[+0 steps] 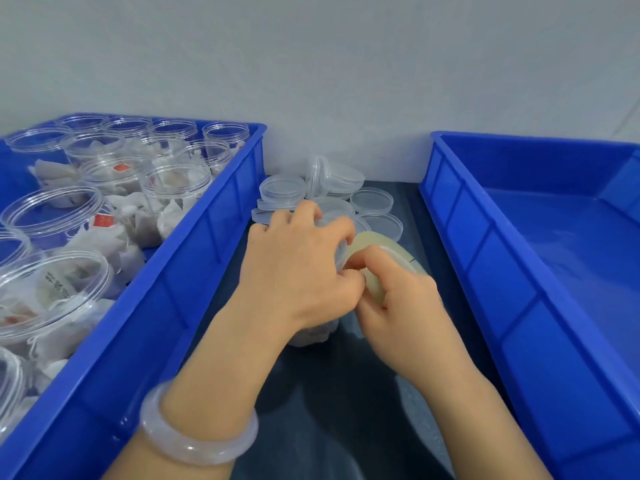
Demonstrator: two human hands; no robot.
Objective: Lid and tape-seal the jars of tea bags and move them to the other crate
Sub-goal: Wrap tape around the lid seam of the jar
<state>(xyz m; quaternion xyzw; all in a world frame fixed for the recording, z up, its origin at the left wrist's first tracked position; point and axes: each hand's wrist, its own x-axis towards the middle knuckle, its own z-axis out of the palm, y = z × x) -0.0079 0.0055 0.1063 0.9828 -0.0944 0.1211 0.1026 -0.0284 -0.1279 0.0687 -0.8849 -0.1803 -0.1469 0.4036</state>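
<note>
Jar (313, 336) stands upright mid-frame on the dark tabletop (329, 410) btw the two blue crates, mostly hidden by the left hand (298, 268), whose fingers are curled round its top. Tape roll (377, 244) sits on edge, touching the jar's right side, pinched by the right hand (401, 306). So imo the tape has to run round the rim, w/ the right hand nearest. Spare lids (332, 181) are just behind, and the target crate (485, 244) is at right.

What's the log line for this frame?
stage: taping | left hand: grips clear plastic tea-bag jar | right hand: holds yellowish tape roll | left blue plastic crate: unlidded jars
</note>
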